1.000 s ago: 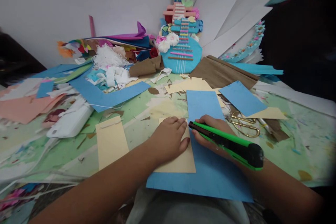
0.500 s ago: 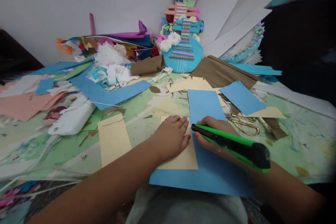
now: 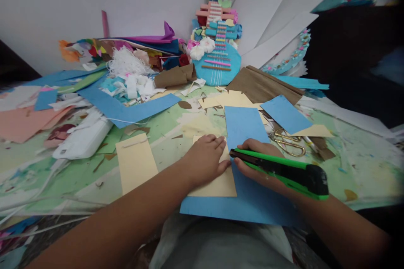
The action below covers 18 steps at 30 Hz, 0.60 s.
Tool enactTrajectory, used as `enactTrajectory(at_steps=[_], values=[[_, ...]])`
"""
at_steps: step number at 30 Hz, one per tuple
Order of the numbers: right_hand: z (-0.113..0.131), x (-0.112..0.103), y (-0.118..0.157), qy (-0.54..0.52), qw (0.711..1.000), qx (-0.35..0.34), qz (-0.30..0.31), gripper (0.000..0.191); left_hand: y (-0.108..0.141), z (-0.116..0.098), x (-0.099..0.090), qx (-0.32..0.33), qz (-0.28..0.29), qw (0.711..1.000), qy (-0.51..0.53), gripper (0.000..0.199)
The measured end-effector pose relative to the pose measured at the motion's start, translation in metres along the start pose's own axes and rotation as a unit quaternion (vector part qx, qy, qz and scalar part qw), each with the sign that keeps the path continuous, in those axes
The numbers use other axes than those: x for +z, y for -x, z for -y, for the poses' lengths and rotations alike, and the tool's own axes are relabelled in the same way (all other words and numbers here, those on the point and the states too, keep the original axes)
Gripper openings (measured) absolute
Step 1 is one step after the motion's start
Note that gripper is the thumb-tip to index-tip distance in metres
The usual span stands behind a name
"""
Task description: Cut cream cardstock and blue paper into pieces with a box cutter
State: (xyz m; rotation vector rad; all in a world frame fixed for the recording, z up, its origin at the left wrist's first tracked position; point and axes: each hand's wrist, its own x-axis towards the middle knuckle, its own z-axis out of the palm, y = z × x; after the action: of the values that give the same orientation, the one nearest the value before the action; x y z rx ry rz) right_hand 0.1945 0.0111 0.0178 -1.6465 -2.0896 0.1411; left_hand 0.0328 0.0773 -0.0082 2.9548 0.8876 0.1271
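Observation:
My left hand (image 3: pixel 206 159) lies flat on a cream rectangle of paper (image 3: pixel 221 185), fingers stretched out and holding it down on a larger blue sheet (image 3: pixel 252 208). My right hand (image 3: pixel 260 164) grips a green and black utility knife (image 3: pixel 284 172) like a pen. Its narrow front end is at the right edge of the cream paper, over the blue sheet. The blade itself cannot be made out. A second cream rectangle (image 3: pixel 135 159) lies to the left of my left hand, with a pale strip across its top.
Gold-handled scissors (image 3: pixel 288 145) lie right of the knife. Behind are a loose blue piece (image 3: pixel 285 113), cream scraps (image 3: pixel 235 98) and brown paper (image 3: pixel 261 84). A blue paper guitar (image 3: pixel 217 65) leans at the wall. A white power strip (image 3: pixel 83 136) with cords sits left.
The whole view has shifted slightly. The knife's rear end is a little higher and farther right; its front end remains beside the cream paper. My left hand still presses the same paper.

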Motion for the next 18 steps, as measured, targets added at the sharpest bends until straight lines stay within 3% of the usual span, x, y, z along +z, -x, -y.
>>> enactTrajectory(at_steps=[18], values=[[0.005, -0.001, 0.011, 0.001, 1.000, 0.023, 0.007, 0.010, 0.000, 0.004, 0.003, 0.032, -0.015, 0.999, -0.031, 0.050]])
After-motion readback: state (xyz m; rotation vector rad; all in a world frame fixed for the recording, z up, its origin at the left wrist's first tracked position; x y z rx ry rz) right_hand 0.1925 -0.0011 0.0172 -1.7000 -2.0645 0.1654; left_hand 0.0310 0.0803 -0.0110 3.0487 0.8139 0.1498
